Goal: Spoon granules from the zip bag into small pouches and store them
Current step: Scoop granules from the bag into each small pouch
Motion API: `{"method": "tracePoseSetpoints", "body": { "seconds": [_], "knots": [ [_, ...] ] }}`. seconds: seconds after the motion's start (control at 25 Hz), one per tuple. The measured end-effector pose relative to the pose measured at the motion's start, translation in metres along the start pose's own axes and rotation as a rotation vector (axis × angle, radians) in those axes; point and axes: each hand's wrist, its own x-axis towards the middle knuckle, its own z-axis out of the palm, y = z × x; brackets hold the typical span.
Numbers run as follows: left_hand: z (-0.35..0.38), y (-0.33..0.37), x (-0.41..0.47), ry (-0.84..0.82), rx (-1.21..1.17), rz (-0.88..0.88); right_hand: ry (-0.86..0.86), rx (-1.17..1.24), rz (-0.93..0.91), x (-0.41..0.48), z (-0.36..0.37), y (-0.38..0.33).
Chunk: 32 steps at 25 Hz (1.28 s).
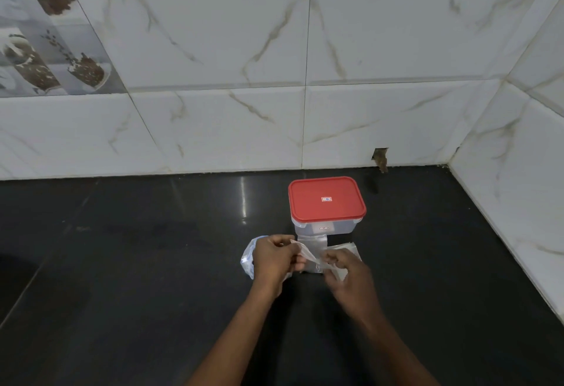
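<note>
A clear plastic box with a shut red lid [326, 199] stands on the black counter [152, 263] near the back wall. Just in front of it a silvery pouch [312, 246] stands upright. My left hand [273, 259] and my right hand [346, 269] both pinch a small clear pouch [309, 256] stretched between them. A crumpled clear zip bag [247, 259] lies behind my left hand, partly hidden. More clear plastic [345, 246] shows behind my right hand. No spoon or granules are visible.
White marble-look tiled walls [305, 80] close off the back and the right side, meeting in a corner at the far right. A chipped hole [381, 158] sits at the base of the back wall. A dark sink edge [15, 278] curves in at the left.
</note>
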Motion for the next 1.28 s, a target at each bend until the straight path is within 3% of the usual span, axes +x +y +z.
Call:
{"method": "tracePoseSetpoints", "body": {
  "seconds": [0.12,0.32,0.48,0.6,0.72,1.08,1.2,1.28],
  "knots": [
    [-0.004,0.004,-0.01,0.094,0.216,0.21,-0.065,0.019,0.057,0.019,-0.004,-0.032],
    [-0.007,0.011,-0.024,0.048,0.361,0.384,-0.282,-0.146,0.046,0.036,0.002,-0.056],
    [-0.015,0.015,-0.012,0.002,0.62,0.386,-0.224,-0.527,-0.037,0.05,0.007,-0.062],
    [-0.031,0.017,0.002,-0.113,0.716,0.439,-0.194,-0.418,-0.043,0.061,0.013,-0.065],
    [-0.048,0.006,0.009,-0.176,0.659,0.485,-0.205,-0.214,-0.021,0.071,0.016,-0.068],
    [-0.066,-0.011,0.014,0.147,0.318,0.527,-0.29,-0.019,0.094,0.082,0.047,-0.084],
    [-0.085,-0.01,0.021,0.238,0.201,0.525,-0.346,-0.477,0.113,0.072,0.054,-0.054],
    [-0.094,-0.013,0.027,0.248,0.173,0.509,-0.385,-0.589,0.191,0.051,0.061,-0.03]
  ]
}}
